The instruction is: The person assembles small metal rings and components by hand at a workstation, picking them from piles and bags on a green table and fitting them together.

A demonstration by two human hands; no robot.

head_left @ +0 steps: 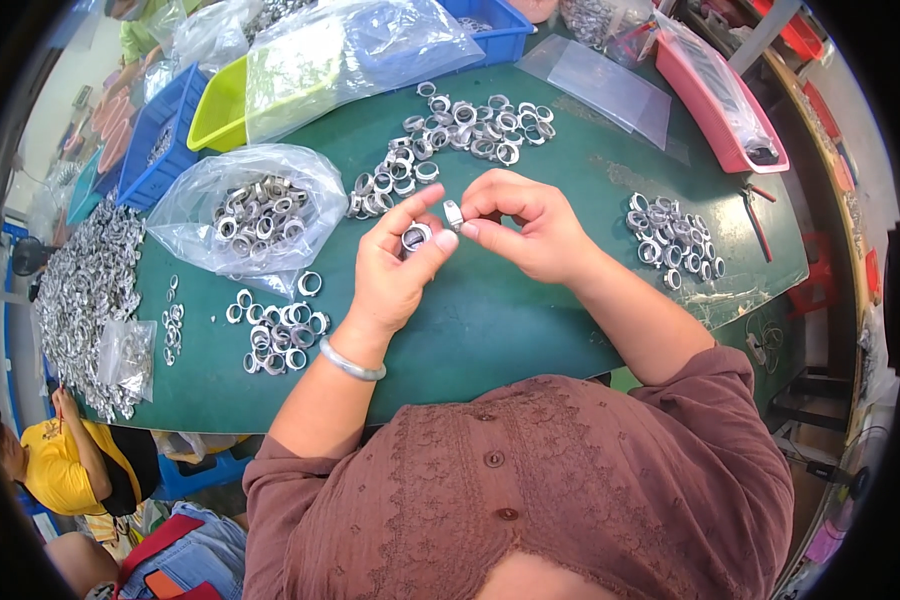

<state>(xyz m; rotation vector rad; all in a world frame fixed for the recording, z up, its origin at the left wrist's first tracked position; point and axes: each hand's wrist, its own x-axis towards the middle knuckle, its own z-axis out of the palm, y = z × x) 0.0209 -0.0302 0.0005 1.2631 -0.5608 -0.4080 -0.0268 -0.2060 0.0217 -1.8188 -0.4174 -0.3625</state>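
Note:
My left hand point(390, 268) is curled around a silver ring-shaped metal fitting point(416, 237), which sits between thumb and fingers. Close beside it, my right hand point(530, 228) pinches a small shiny metal piece point(454, 214) between thumb and fingertips. Both hands are over the middle of the green table, nearly touching. Loose ring fittings point(464, 112) are spread just beyond them. A smaller heap of ring fittings point(288, 335) lies near my left forearm, and another group of fittings point(670, 235) lies on the right. An open clear bag point(320, 175) at left holds more rings.
A large pile of small metal parts point(90, 290) covers the table's left end. Blue point(165, 150) and yellow-green bins point(215, 110) stand behind. Red-handled pliers point(758, 220) lie near a pink tray point(710, 120) on the right. A person in a yellow shirt point(65, 465) sits at left.

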